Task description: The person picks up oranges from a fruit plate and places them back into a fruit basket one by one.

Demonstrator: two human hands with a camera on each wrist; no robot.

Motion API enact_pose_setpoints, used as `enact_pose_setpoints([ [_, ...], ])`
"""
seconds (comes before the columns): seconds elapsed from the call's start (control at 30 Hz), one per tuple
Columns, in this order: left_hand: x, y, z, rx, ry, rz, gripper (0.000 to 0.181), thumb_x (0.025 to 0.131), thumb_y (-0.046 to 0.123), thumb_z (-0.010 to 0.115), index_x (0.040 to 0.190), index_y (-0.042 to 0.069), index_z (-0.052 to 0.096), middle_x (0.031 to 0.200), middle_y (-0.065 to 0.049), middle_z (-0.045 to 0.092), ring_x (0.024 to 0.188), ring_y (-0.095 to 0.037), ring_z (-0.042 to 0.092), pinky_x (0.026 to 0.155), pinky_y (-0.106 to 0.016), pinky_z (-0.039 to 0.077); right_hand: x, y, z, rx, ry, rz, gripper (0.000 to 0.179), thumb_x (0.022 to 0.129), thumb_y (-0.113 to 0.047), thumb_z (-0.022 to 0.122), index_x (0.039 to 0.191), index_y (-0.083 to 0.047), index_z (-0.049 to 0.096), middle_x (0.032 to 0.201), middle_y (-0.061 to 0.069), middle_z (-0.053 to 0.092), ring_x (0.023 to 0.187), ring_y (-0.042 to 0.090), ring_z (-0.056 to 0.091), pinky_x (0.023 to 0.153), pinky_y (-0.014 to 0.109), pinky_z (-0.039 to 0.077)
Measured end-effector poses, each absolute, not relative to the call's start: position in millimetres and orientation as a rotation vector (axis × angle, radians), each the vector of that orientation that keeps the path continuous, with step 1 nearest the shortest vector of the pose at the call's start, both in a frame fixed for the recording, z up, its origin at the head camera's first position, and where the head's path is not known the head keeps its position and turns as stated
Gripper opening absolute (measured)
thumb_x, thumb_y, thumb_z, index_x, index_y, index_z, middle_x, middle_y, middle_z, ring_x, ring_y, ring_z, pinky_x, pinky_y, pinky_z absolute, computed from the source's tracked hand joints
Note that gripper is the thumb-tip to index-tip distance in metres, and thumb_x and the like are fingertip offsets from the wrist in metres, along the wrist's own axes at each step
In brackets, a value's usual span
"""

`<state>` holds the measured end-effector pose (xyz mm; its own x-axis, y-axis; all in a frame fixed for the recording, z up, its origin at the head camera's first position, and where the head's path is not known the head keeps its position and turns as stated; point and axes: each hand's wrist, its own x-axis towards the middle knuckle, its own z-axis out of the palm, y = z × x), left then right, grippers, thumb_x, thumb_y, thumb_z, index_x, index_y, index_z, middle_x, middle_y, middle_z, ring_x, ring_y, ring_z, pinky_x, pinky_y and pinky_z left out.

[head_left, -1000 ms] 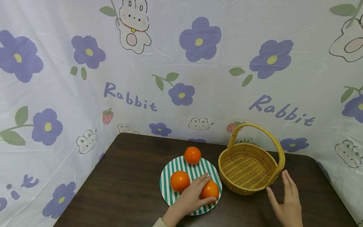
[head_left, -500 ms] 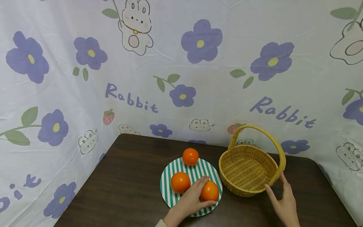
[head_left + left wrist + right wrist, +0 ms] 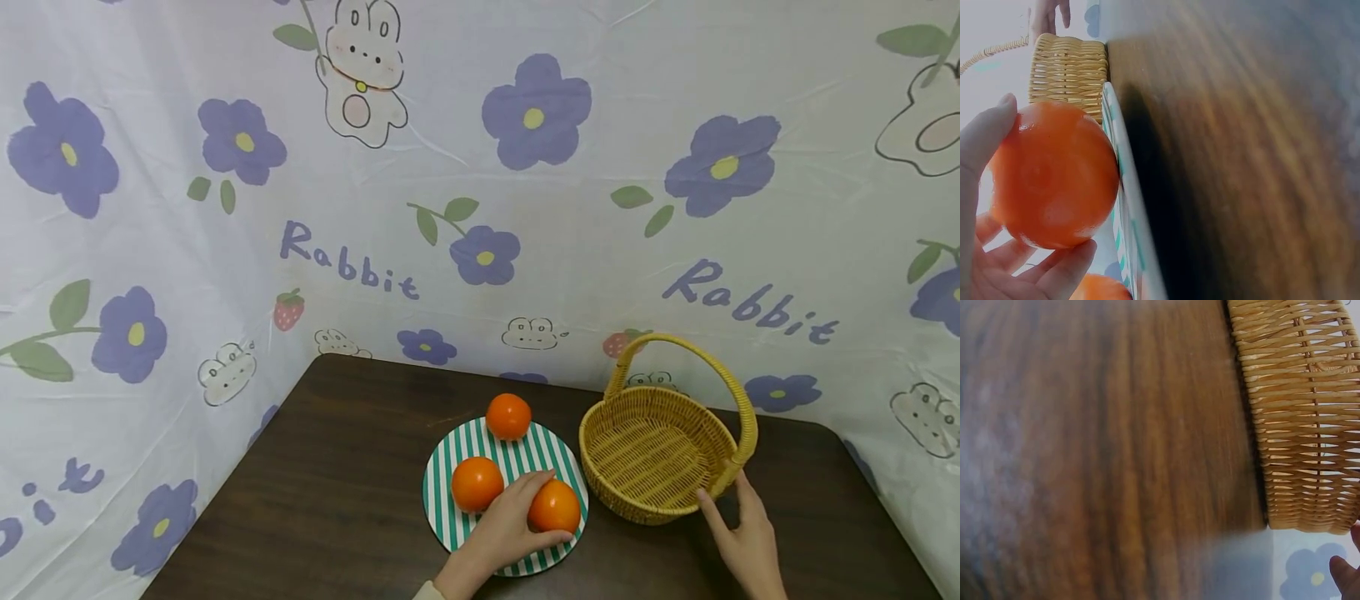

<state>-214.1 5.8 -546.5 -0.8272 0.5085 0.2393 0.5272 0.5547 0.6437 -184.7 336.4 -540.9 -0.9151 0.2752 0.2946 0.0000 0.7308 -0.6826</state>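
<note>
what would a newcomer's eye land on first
Probably the glossy orange fruits: two on the striped plate, a third gripped there by the left hand. Next, the yellow wicker basket to the plate's right, the right hand at its right edge. Behind everything, the flowered cloth stands out.

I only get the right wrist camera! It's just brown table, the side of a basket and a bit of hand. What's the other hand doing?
Observer: The left hand holds an orange fruit.
Operator: Ooh, are there any more of those?
Observer: Yes, a nearer fruit and a back fruit sit on a striped plate.
Operator: I can't see a plate! Where is it?
Observer: In the head view it's to the left of the basket.
</note>
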Motion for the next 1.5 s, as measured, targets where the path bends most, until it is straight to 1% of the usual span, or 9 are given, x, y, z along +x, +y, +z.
enact_pose_setpoints([
  [0.17, -215, 7, -546, -0.929, -2.72, -1.145, 0.074, 0.076, 0.061, 0.062, 0.138, 0.026, 0.039, 0.131, 0.004, 0.049, 0.106, -0.009, 0.055, 0.083, -0.027, 0.05, -184, 337, -544, -0.214, -2.56, 1.009, 0.075, 0.091, -0.033, 0.059, 0.15, -0.014, 0.016, 0.146, 0.028, 0.026, 0.127, 0.051, 0.03, 0.093, 0.067, 0.029],
  [0.27, -215, 9, -545, -0.928, -2.718, -1.156, 0.073, 0.076, 0.06, 0.063, 0.137, 0.028, 0.04, 0.131, 0.004, 0.049, 0.106, -0.01, 0.055, 0.083, -0.027, 0.05, -183, 337, -544, -0.241, -2.58, 1.02, 0.077, 0.091, -0.036, 0.058, 0.15, -0.017, 0.012, 0.147, 0.027, 0.024, 0.128, 0.051, 0.029, 0.093, 0.067, 0.029],
  [0.43, -217, 13, -540, -0.929, -2.711, -1.17, 0.074, 0.076, 0.062, 0.062, 0.138, 0.031, 0.038, 0.132, 0.005, 0.048, 0.108, -0.011, 0.054, 0.084, -0.028, 0.05, -182, 339, -543, -0.274, -2.611, 1.006, 0.076, 0.092, -0.039, 0.056, 0.15, -0.018, 0.012, 0.149, 0.026, 0.021, 0.126, 0.052, 0.03, 0.092, 0.067, 0.03],
  [0.6, -220, 16, -532, -0.931, -2.694, -1.188, 0.074, 0.076, 0.063, 0.061, 0.138, 0.03, 0.038, 0.133, 0.005, 0.048, 0.11, -0.01, 0.054, 0.086, -0.028, 0.05, -182, 339, -542, -0.297, -2.654, 0.967, 0.074, 0.092, -0.043, 0.052, 0.15, -0.018, 0.014, 0.149, 0.025, 0.021, 0.122, 0.054, 0.033, 0.086, 0.07, 0.032],
  [0.8, -224, 21, -524, -0.908, -2.683, -1.27, 0.074, 0.075, 0.063, 0.061, 0.139, 0.032, 0.037, 0.134, 0.006, 0.046, 0.11, -0.01, 0.053, 0.087, -0.028, 0.049, -182, 339, -541, -0.327, -2.679, 0.956, 0.073, 0.093, -0.044, 0.052, 0.15, -0.021, 0.014, 0.149, 0.025, 0.022, 0.121, 0.055, 0.034, 0.082, 0.071, 0.034],
  [1.0, -226, 26, -515, -0.887, -2.689, -1.28, 0.075, 0.075, 0.063, 0.062, 0.14, 0.034, 0.035, 0.136, 0.007, 0.045, 0.11, -0.009, 0.053, 0.087, -0.028, 0.049, -180, 339, -541, -0.322, -2.675, 0.944, 0.072, 0.092, -0.044, 0.052, 0.15, -0.02, 0.017, 0.149, 0.024, 0.023, 0.12, 0.055, 0.035, 0.081, 0.07, 0.035],
  [1.23, -230, 30, -506, -0.899, -2.667, -1.287, 0.077, 0.076, 0.062, 0.063, 0.141, 0.031, 0.036, 0.137, 0.004, 0.045, 0.111, -0.011, 0.053, 0.085, -0.028, 0.05, -181, 339, -541, -0.302, -2.668, 0.917, 0.069, 0.093, -0.044, 0.052, 0.149, -0.019, 0.02, 0.148, 0.024, 0.025, 0.118, 0.055, 0.037, 0.079, 0.07, 0.035],
  [1.37, -232, 33, -505, -0.898, -2.65, -1.282, 0.076, 0.075, 0.063, 0.062, 0.14, 0.034, 0.035, 0.137, 0.005, 0.044, 0.112, -0.011, 0.053, 0.086, -0.029, 0.05, -182, 339, -541, -0.292, -2.658, 0.905, 0.068, 0.092, -0.043, 0.053, 0.149, -0.019, 0.023, 0.148, 0.024, 0.027, 0.119, 0.054, 0.038, 0.08, 0.07, 0.035],
  [1.5, -234, 35, -504, -0.898, -2.639, -1.305, 0.075, 0.075, 0.064, 0.061, 0.14, 0.035, 0.035, 0.138, 0.006, 0.043, 0.114, -0.011, 0.052, 0.088, -0.03, 0.049, -181, 340, -541, -0.287, -2.672, 0.904, 0.069, 0.092, -0.043, 0.053, 0.149, -0.017, 0.022, 0.148, 0.025, 0.025, 0.12, 0.054, 0.036, 0.082, 0.07, 0.034],
])
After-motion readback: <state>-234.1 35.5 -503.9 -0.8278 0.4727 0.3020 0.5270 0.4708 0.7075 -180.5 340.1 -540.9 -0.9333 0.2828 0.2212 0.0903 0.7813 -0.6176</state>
